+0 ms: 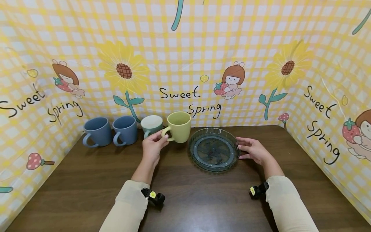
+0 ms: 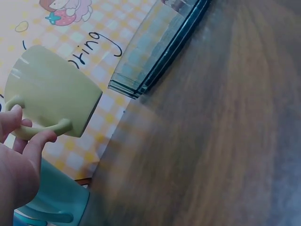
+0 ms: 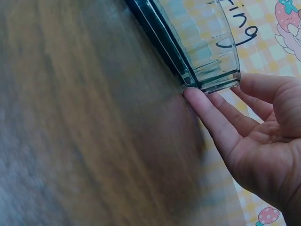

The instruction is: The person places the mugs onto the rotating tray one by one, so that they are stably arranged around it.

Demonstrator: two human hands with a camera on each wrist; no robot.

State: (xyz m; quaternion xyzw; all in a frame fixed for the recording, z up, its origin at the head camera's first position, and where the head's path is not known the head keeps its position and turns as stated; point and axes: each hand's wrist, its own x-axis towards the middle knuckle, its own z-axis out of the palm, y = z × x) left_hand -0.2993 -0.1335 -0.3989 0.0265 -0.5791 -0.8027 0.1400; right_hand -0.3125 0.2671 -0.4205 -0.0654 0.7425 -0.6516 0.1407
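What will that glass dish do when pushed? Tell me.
The glass dish looks rigid and probably heavy. It would likely slide flat across the smooth table rather than tip. Its ribbed wall, touched by the right hand, may chip if knocked.

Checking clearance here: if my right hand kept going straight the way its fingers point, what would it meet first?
The right hand points left at the glass dish; its fingertips already seem to touch the dish's rim, so that comes first.
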